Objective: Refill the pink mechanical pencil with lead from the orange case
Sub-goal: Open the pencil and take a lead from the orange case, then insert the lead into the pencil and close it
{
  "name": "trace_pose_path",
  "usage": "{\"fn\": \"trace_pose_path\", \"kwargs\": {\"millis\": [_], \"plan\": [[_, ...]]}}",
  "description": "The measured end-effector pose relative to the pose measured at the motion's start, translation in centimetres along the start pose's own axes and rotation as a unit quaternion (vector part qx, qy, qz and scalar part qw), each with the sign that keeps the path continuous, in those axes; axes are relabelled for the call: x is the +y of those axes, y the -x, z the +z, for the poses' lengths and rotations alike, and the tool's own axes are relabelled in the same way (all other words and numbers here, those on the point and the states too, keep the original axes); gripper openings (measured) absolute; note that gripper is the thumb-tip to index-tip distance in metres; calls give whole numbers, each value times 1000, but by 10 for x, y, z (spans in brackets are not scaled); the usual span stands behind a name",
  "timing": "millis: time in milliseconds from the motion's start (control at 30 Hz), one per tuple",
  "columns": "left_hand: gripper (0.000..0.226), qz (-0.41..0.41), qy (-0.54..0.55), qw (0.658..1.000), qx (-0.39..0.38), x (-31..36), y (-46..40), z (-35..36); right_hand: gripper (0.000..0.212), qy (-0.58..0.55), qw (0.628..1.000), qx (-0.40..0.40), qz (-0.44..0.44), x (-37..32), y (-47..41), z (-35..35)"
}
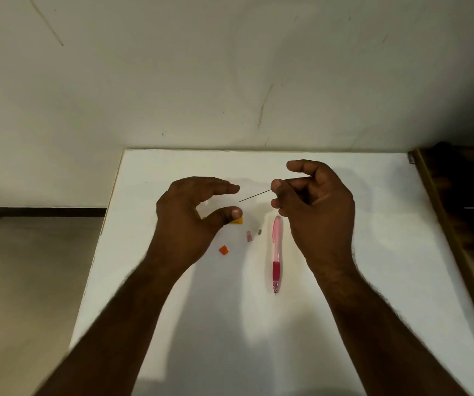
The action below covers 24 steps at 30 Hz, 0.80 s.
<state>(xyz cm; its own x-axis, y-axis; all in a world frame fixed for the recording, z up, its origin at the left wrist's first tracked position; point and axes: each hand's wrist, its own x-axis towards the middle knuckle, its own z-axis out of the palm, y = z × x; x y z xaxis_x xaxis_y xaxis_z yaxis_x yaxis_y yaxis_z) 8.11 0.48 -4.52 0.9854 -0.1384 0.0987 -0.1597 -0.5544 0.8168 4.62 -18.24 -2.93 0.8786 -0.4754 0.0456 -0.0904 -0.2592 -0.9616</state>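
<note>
The pink mechanical pencil point(276, 252) lies on the white table point(373, 252), tip toward me, back end open. Its pink cap point(249, 236) and a small grey eraser piece point(259, 231) rest just left of it. My right hand point(315, 215) pinches a thin dark lead point(254, 195) between thumb and fingers above the pencil's back end; the lead points left. My left hand point(193, 212) hovers curved and open over the orange case point(237, 221), which is mostly hidden under the thumb. The case's small orange lid point(223, 249) lies loose in front of that hand.
The table meets a pale wall at the back. A dark wooden frame point(453, 238) runs along the table's right edge. The floor shows past the table's left edge.
</note>
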Motion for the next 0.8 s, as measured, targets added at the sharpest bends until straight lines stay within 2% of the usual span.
{"fn": "trace_pose_path", "kwargs": {"millis": [167,333,400,533,667,800], "plan": [[24,-19,36,999,-28,6,5,-5,26,0,1000,-23,-4,-5,3,4],[3,-25,32,999,-33,9,5,-4,27,-5,999,-46,-20,-7,7,7],[5,-25,43,998,-27,10,5,-4,25,-25,998,-48,-15,-8,8,8],[5,-43,95,994,10,14,5,-2,11,-114,990,-50,63,-8,5,7],[4,-50,115,992,11,19,5,5,7,-89,980,-135,116,-2,7,6],[5,-54,123,991,-1,22,7,11,6,-94,977,-147,123,-1,8,7]]}}
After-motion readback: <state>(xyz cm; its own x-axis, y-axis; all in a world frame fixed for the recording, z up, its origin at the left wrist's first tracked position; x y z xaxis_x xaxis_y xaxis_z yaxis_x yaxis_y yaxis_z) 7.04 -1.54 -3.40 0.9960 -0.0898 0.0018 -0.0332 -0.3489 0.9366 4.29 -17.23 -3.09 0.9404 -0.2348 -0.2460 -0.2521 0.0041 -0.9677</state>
